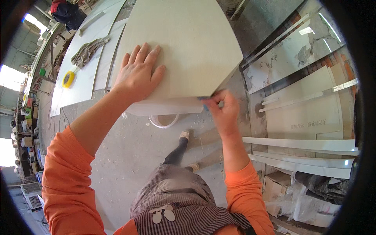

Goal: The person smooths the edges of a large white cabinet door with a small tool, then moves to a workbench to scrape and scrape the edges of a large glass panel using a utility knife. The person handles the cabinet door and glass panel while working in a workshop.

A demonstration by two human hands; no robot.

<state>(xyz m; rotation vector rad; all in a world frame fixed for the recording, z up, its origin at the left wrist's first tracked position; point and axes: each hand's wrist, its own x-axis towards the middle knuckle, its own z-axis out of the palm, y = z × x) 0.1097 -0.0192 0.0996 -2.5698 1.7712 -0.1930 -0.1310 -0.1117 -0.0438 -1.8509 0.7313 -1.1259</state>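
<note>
A large cream-coloured slab (188,51) stretches away in front of me, with a pale strip (168,106) along its near edge. My left hand (139,76) lies flat on the slab's left part, fingers spread. At the near right corner, my right hand (226,113) is closed in a pinch around something small. A bit of blue and a dark edge show by its fingertips, but motion blur hides what it is. Below the near edge, a round white bucket (165,124) stands on the floor, partly covered by the slab.
Left of the slab, white panels (80,92) carry a yellow tape roll (65,75) and a crumpled grey cloth (89,51). Stone sheets (301,64) and long white strips (301,145) lie to the right. A cardboard box (275,190) and plastic wrap sit at lower right.
</note>
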